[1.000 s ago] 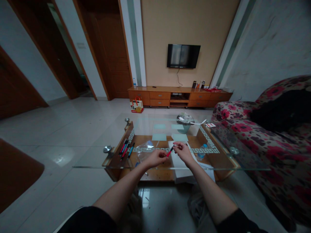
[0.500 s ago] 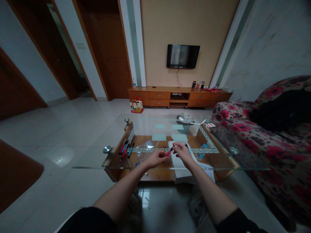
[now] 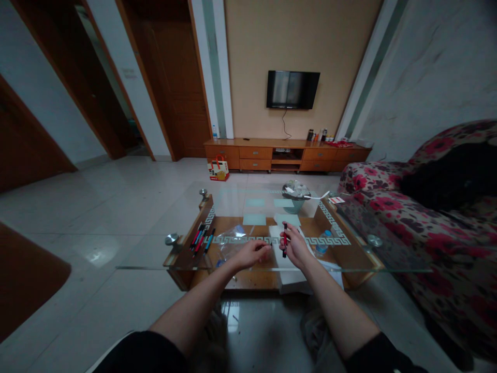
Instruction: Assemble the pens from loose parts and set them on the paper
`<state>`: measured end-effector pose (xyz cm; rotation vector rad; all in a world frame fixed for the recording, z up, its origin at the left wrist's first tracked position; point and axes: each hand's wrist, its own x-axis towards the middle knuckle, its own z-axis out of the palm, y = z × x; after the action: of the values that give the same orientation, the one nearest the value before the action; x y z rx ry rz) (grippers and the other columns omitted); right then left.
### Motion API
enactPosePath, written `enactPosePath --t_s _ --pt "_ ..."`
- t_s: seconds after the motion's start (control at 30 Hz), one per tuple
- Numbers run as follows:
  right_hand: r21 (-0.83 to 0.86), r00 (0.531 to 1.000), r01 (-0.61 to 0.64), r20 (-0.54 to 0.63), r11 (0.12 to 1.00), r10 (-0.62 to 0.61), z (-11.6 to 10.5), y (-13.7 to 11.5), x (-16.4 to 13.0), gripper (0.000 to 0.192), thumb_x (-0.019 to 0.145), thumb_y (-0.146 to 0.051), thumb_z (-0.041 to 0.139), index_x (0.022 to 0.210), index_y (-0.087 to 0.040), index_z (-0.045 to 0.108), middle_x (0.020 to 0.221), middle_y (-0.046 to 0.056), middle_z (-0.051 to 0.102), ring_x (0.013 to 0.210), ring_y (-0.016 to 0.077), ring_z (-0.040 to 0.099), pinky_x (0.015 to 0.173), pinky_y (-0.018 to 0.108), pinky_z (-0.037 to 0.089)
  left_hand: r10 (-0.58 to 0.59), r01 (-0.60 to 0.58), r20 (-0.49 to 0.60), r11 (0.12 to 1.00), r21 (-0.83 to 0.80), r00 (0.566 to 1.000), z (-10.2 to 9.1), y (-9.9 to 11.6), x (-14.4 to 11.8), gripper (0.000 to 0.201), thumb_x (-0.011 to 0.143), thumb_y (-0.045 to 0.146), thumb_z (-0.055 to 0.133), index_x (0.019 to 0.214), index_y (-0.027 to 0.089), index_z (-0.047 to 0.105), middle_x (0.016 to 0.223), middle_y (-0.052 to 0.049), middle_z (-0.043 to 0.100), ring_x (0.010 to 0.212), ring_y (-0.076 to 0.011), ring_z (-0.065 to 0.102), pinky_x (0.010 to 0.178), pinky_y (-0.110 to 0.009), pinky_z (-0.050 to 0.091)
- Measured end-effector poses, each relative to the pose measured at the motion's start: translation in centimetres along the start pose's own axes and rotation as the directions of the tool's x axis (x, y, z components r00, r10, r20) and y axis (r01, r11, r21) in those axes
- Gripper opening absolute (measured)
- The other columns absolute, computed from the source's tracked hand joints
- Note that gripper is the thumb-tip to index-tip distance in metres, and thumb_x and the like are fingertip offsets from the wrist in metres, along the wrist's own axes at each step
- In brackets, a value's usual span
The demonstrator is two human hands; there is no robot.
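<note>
My right hand [image 3: 296, 248] grips a red pen with black ends [image 3: 285, 240], held upright over the glass tabletop [image 3: 155, 248]. To its left, my left hand [image 3: 252, 254] is closed with the thumb and fingers pinched together. A tiny dark bit shows near those fingertips, too small to name. Several pens [image 3: 201, 239], in red, blue and black, lie at the left of the table. A clear plastic bag [image 3: 232, 238] rests between them and my left hand.
Under my right hand is a white box or paper stack [image 3: 289, 280]. A water bottle [image 3: 322, 243] is right of it. Beyond the table stands a filled waste basket [image 3: 295, 204]. A floral sofa [image 3: 388, 202] borders the right side, and a TV cabinet [image 3: 254, 154] the far wall.
Both hands held the red pen together; now they are apart. The pen has gone right with my right hand and turned upright.
</note>
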<state>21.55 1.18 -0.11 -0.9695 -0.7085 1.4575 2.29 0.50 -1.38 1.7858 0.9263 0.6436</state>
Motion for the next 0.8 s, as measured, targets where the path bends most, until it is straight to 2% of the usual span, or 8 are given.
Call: enactPosePath --t_s 0.1,0.2,0.43,0.8 --pt "-0.041 0.999 -0.024 0.033 0.999 0.025 0.0 -0.5 -0.3 0.037 0.074 -0.035 0.06 0.11 -0.029 0.053 0.071 -0.005 0.054 0.041 0.0066 0.039 0.037 0.019 0.025 0.012 -0.012 0.005 1.0 -0.004 1.0 0.0 0.0 0.0 0.043 0.089 0.053 0.046 0.08 0.013 0.06 0.068 -0.001 0.059 0.057 -0.0116 0.054 0.056 -0.022 0.043" --pt "-0.068 0.997 -0.052 0.046 0.996 0.055 0.2 -0.7 -0.5 0.035 0.077 -0.044 0.057 0.107 -0.028 0.052 0.07 -0.005 0.054 0.038 0.0056 0.033 0.036 0.018 0.02 0.02 -0.02 0.014 1.0 0.003 1.0 0.1 0.3 -0.1 0.043 0.089 0.052 0.046 0.076 0.013 0.06 0.065 -0.001 0.058 0.057 -0.0117 0.053 0.057 -0.022 0.043" --pt "-0.104 0.994 -0.084 0.062 0.991 0.091 0.4 -0.9 -0.6 0.033 0.078 -0.05 0.054 0.102 -0.027 0.051 0.068 -0.005 0.053 0.036 0.0046 0.026 0.035 0.018 0.014 0.035 -0.035 0.016 0.999 0.013 0.999 -0.1 0.3 -0.3 0.042 0.089 0.05 0.047 0.076 0.013 0.061 0.066 -0.002 0.059 0.057 -0.0118 0.053 0.056 -0.023 0.042" --pt "-0.034 0.984 -0.145 0.103 0.989 0.147 0.9 -1.7 -1.4 0.028 0.076 -0.046 0.057 0.095 -0.025 0.053 0.066 -0.006 0.052 0.036 0.0044 0.023 0.034 0.018 0.011 0.021 -0.021 0.034 1.0 0.017 0.999 0.0 0.5 -0.3 0.043 0.089 0.051 0.047 0.075 0.013 0.06 0.065 -0.001 0.058 0.057 -0.0115 0.054 0.057 -0.023 0.043"
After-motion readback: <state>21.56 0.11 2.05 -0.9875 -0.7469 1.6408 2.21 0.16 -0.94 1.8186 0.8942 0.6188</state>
